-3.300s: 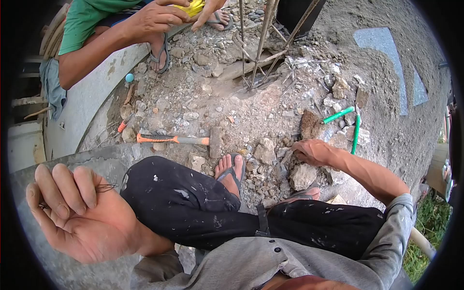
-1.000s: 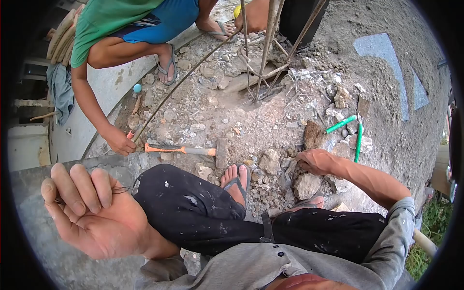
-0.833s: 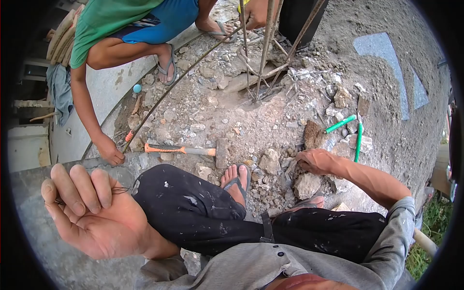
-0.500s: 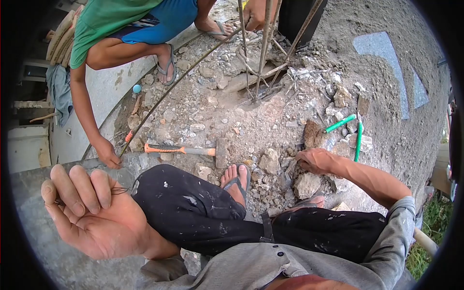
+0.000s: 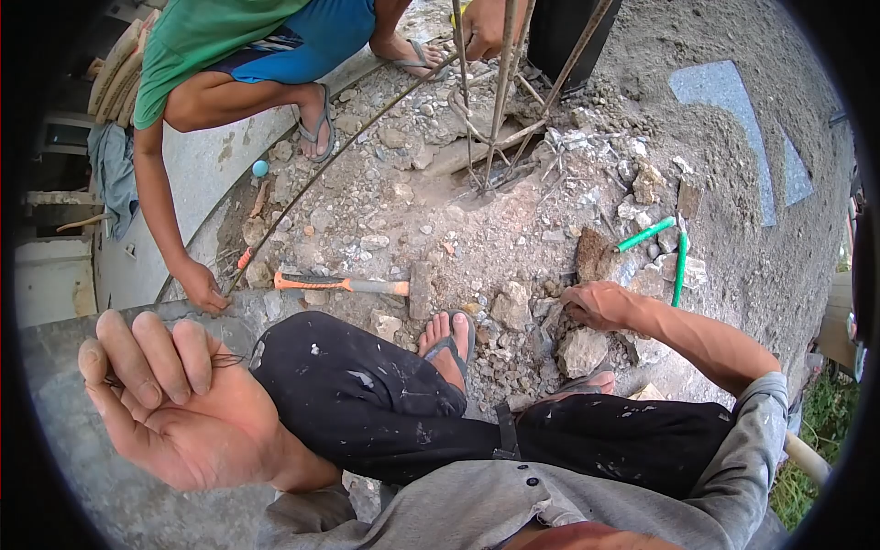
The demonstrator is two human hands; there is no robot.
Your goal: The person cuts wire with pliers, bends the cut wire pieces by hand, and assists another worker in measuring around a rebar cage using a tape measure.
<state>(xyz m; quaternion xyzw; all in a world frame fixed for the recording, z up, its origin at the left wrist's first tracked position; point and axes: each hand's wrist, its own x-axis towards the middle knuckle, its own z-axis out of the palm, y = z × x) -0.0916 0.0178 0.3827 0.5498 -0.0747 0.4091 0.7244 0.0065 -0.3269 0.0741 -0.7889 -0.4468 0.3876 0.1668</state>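
My left hand (image 5: pixel 188 403) is raised at the lower left, palm up, with its fingers curled over. Thin dark tie wires (image 5: pixel 229 360) stick out from between the fingers on both sides of it. My right hand (image 5: pixel 598 305) reaches down into the rubble with bent fingers, just above a pale stone (image 5: pixel 583 352). Its fingertips are hidden, so what they grip does not show. A brown rough piece (image 5: pixel 594 255) lies right beyond it. Nearby on the ground rests a hammer (image 5: pixel 353 285) with an orange and grey handle.
Upright rebars (image 5: pixel 500 101) rise from a hole in the broken ground. A co-worker in green (image 5: pixel 215 55) squats opposite, both hands on a long thin rod (image 5: pixel 344 151). Green tubes (image 5: pixel 680 268) lie at right, near cut sheet pieces (image 5: pixel 733 110). A black post (image 5: pixel 570 46) stands behind.
The co-worker's lower hand has shifted very slightly at the end of the rod. Both of my hands stay in the same place.
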